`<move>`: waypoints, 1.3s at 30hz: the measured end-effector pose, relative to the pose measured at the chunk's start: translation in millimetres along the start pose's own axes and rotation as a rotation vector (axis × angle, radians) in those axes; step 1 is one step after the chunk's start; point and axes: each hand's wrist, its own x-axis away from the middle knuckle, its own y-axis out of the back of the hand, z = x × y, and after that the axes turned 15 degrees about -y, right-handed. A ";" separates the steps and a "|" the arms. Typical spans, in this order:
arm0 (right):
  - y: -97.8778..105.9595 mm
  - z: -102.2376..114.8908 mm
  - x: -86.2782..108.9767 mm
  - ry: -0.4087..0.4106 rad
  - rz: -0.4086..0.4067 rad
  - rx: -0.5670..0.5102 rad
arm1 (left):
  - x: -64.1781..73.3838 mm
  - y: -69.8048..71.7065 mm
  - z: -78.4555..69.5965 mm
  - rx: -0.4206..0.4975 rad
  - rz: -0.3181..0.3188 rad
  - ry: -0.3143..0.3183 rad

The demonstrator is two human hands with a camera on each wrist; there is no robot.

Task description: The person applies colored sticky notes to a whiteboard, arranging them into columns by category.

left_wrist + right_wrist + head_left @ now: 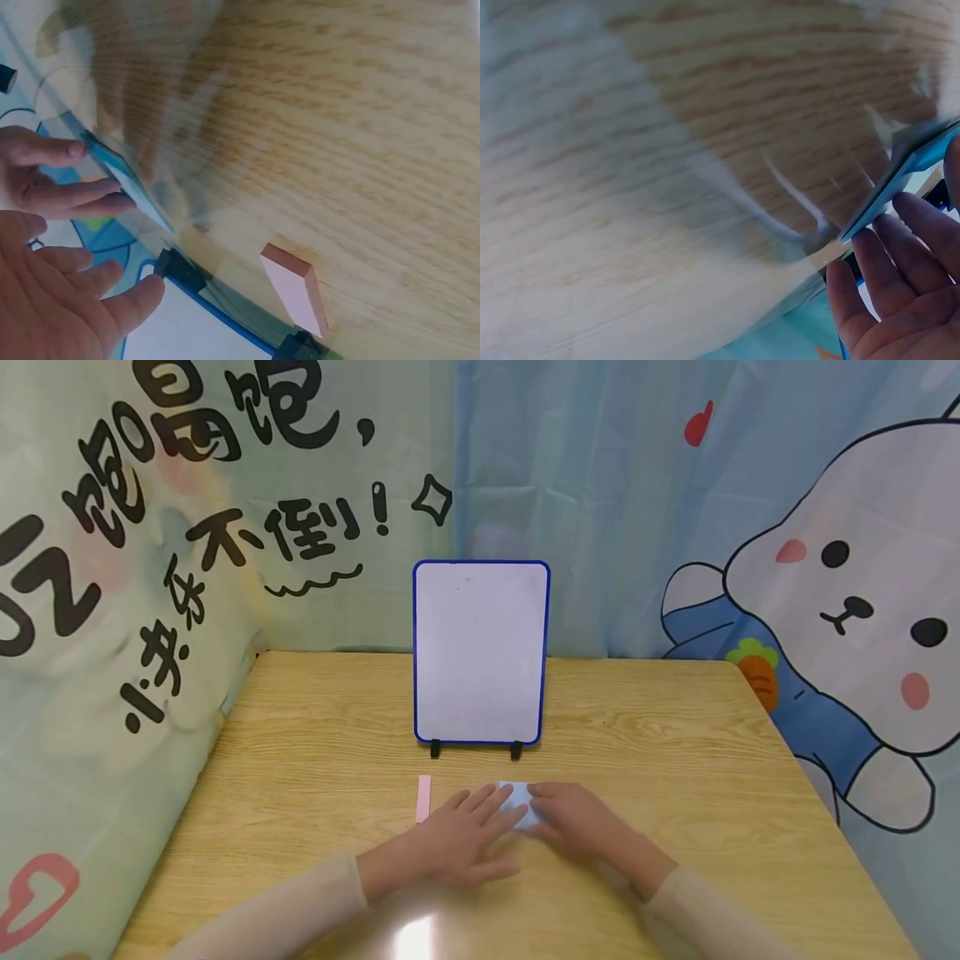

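A flat light blue square block (517, 795) is pinched at its right side between the thumb and fingers of the right hand (581, 818). From the left wrist view, this blue block (131, 180) looks thin and stands tilted on edge. The right wrist view has several of that hand's fingers (881, 274) along its lower face. Beside it, the left hand (468, 837) is spread with straight fingers, its fingertips overlapping the block's left part in the head view. To the left of that hand, a narrow pink block (423, 797) rests on the table; its lower end is hidden.
A blue-framed whiteboard (480, 652) stands upright on small black feet (516, 750) behind the hands. The wooden table (315, 718) is bounded by a printed curtain (600, 527) at the back and a lettered curtain wall at the left.
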 end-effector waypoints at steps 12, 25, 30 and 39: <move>-1.8 -1.7 -3.1 -0.022 -0.028 -0.038 | 3.3 -6.0 -0.9 -0.094 -0.123 -0.107; 1.1 -3.5 -7.6 -0.099 -0.079 -0.139 | -4.2 -16.6 3.3 -0.004 0.071 -0.077; 1.8 -3.0 -9.1 -0.114 -0.073 -0.142 | -7.4 -17.0 6.2 0.025 0.153 -0.027; 2.3 -7.3 -11.4 -0.127 -0.048 -0.163 | -8.4 -20.9 7.0 0.065 0.203 0.008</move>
